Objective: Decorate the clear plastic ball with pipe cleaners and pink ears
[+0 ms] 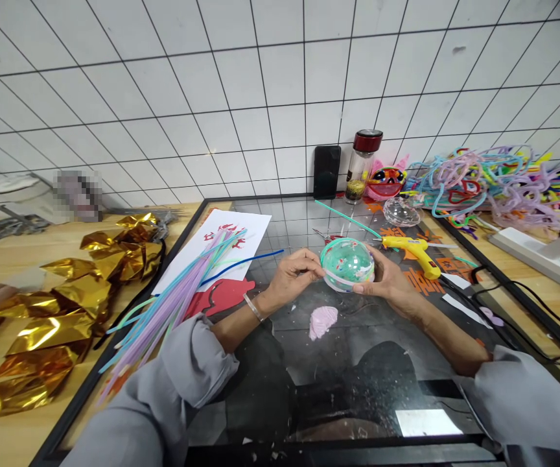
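Right hand (391,277) grip holds clear plastic dome (349,261); left hand (295,275) pinches its rim. Pink clay lump (323,322) nearby on bench (304,366).

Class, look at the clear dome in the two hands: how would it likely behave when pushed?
The clear dome is probably light, as its see-through wall looks thin. It may be fairly stiff, since it looks round between the left hand and right hand. Its curved, shiny surface suggests it could slip or roll.
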